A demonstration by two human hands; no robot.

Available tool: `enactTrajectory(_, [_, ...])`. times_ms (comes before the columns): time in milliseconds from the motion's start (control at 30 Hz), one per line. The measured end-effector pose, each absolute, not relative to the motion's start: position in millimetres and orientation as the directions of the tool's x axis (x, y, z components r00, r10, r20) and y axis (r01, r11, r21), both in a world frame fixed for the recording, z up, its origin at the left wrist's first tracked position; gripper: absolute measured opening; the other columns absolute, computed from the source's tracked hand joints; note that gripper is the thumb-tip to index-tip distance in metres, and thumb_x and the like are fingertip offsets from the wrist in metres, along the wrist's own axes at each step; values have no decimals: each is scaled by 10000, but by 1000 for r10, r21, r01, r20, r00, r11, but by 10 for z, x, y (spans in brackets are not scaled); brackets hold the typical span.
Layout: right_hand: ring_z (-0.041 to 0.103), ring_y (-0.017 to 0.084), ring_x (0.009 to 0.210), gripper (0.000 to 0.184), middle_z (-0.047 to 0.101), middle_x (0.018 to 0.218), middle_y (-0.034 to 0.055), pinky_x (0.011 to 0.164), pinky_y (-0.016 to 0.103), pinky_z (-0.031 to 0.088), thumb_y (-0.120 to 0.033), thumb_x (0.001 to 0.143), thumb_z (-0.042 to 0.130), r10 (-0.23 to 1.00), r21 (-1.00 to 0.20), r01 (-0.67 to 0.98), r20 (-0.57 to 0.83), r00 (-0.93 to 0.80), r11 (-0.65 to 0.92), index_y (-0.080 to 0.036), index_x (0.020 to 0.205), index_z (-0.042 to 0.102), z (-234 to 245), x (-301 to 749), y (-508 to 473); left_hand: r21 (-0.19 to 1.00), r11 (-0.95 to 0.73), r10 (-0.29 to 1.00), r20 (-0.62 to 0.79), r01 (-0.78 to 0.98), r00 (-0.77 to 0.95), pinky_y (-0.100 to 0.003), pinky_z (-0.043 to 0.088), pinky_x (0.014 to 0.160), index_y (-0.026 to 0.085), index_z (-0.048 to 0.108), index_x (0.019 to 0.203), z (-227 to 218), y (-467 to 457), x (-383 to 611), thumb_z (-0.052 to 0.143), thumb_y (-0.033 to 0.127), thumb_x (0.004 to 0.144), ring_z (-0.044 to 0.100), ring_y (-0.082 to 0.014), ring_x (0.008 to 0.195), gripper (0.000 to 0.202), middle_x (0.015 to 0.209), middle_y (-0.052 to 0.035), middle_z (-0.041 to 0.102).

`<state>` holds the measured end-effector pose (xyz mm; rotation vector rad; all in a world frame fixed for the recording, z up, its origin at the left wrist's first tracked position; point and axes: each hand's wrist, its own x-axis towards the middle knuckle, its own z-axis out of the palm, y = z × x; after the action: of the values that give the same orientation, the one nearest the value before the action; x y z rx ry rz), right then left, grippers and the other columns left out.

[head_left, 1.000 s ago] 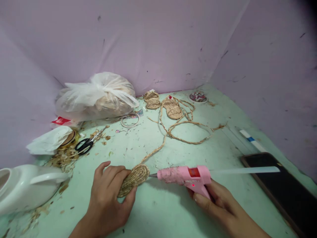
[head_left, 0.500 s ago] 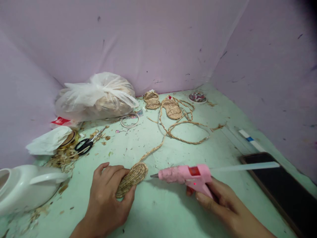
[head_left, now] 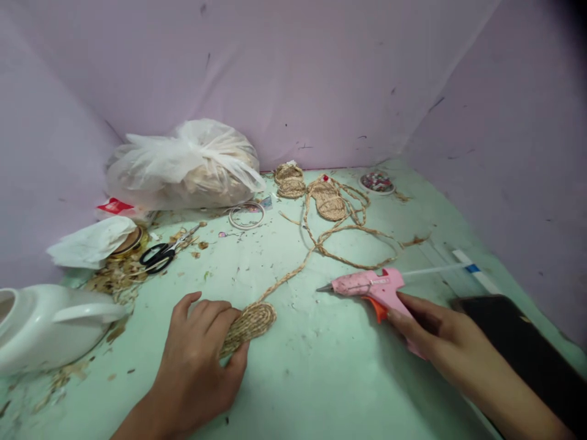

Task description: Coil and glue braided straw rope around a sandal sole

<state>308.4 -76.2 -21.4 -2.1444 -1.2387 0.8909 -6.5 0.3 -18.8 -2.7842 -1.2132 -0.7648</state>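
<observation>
My left hand (head_left: 202, 351) rests on the green table, its fingers and thumb closed round the near end of an oval coil of braided straw (head_left: 250, 322). A braided cord (head_left: 316, 247) runs from the coil toward the back of the table. My right hand (head_left: 435, 333) grips the handle of a pink glue gun (head_left: 369, 286), its nozzle pointing left and well clear of the coil. A clear glue stick (head_left: 435, 269) juts from the gun's back.
A white jug (head_left: 43, 324) stands at the left. Black scissors (head_left: 158, 255), straw scraps, a white tissue and a full plastic bag (head_left: 183, 165) lie behind. Small woven soles (head_left: 328, 201), a ring (head_left: 246, 215), a bead dish (head_left: 376, 182) and a dark phone (head_left: 523, 348) are around.
My right hand has drawn the glue gun away from the coil, to the right and farther back. My left hand stays on the coil. The camera has shifted slightly.
</observation>
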Motion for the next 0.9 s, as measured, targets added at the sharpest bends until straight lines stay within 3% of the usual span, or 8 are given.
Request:
enactTrajectory(133, [630, 264, 542, 473, 722, 780, 88, 418, 332, 414, -593, 784, 474, 907, -281, 874, 27, 421, -397, -216, 945, 711, -99, 3101, -747, 235, -663, 731, 404, 711, 549, -545, 342, 942, 167, 582, 885, -196, -43, -65, 574, 175, 735, 574, -200, 773, 150, 844, -57, 629])
enactTrajectory(267, [664, 241, 738, 313, 719, 888, 79, 598, 353, 504, -390, 880, 450, 935, -301, 952, 349, 65, 46, -207, 878, 704, 103, 2916, -452, 267, -649, 751, 377, 712, 542, -540, 328, 958, 179, 584, 880, -199, -66, -60, 567, 184, 737, 570, -199, 774, 145, 848, -52, 627])
enactTrajectory(433, [581, 238, 1021, 274, 694, 1059, 81, 895, 418, 431, -79, 838, 487, 848, -292, 798, 235, -475, 528, -181, 1015, 669, 167, 2516, 114, 268, -635, 758, 399, 725, 517, -535, 329, 947, 182, 579, 870, -171, -40, -42, 558, 176, 738, 570, -203, 765, 134, 836, -49, 635])
enactTrajectory(567, [495, 265, 1188, 381, 678, 1112, 93, 1027, 532, 267, -13, 768, 553, 774, -276, 731, 89, -627, 624, -165, 1110, 623, 97, 2312, 395, 209, -644, 732, 449, 736, 513, -540, 331, 935, 170, 581, 874, -148, -22, -52, 571, 178, 734, 580, -217, 775, 141, 838, -54, 650])
enactTrajectory(667, [563, 246, 1091, 308, 705, 982, 85, 1046, 537, 214, -45, 789, 558, 763, -235, 735, 48, -644, 636, -165, 1058, 647, 68, 2278, 503, 180, -651, 721, 451, 738, 526, -540, 331, 933, 165, 588, 887, -141, -19, -71, 572, 170, 732, 584, -219, 784, 156, 845, -55, 654])
enactTrajectory(767, [625, 185, 846, 224, 689, 855, 47, 992, 443, 312, -90, 832, 521, 774, -236, 747, 34, -632, 621, -172, 987, 661, 92, 2276, 525, 168, -649, 723, 440, 742, 533, -540, 323, 944, 164, 589, 889, -142, -16, -80, 551, 150, 735, 582, -209, 774, 159, 828, -52, 646])
enactTrajectory(833, [619, 159, 752, 254, 672, 860, 34, 809, 328, 415, -70, 828, 488, 791, -247, 764, 18, -611, 596, -184, 979, 659, 126, 2261, 475, 162, -648, 728, 417, 744, 544, -534, 326, 942, 164, 591, 876, -147, -12, -80, 543, 150, 736, 573, -201, 751, 149, 801, -47, 635])
enactTrajectory(900, [609, 140, 677, 350, 662, 887, 26, 596, 253, 381, -19, 781, 479, 808, -243, 786, -15, -589, 568, -207, 1019, 653, 157, 2233, 384, 167, -644, 739, 388, 747, 551, -526, 334, 934, 167, 591, 855, -155, -10, -79, 537, 156, 732, 561, -194, 728, 134, 776, -43, 622])
